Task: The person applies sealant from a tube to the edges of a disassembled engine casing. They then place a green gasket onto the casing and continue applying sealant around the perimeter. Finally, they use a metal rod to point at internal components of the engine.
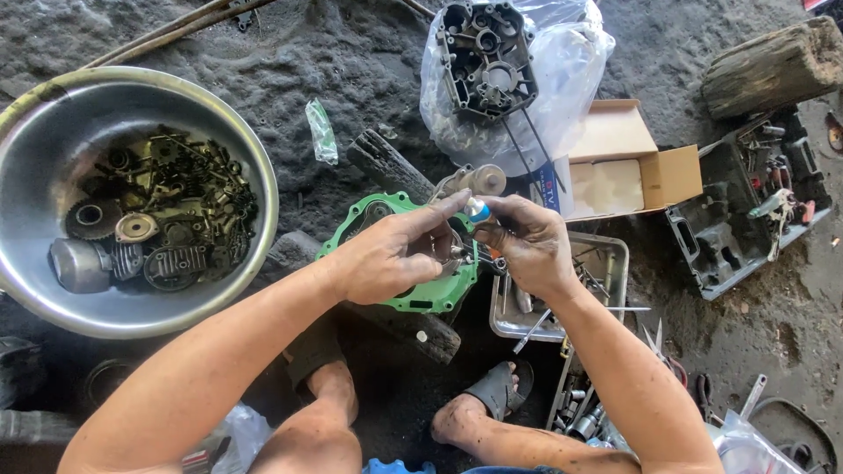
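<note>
My left hand (pixel 391 254) and my right hand (pixel 527 246) meet over a green engine gasket (pixel 351 219) that lies on an engine case resting on wooden blocks. Between the fingertips of both hands is a small tube with a blue and white cap (pixel 477 209). The right hand grips the tube's body, and the left thumb and forefinger pinch at its cap. Under the hands, metal engine parts (pixel 479 180) show partly; the rest of the case is hidden by my hands.
A large steel bowl (pixel 53 114) with gears and oily parts sits left. An engine cover on a plastic bag (pixel 486 57), an open cardboard box (pixel 615 162), a tool case (pixel 746 211), a metal tray (pixel 615 254) and a log (pixel 773 66) lie right. My sandalled feet (pixel 492 395) are below.
</note>
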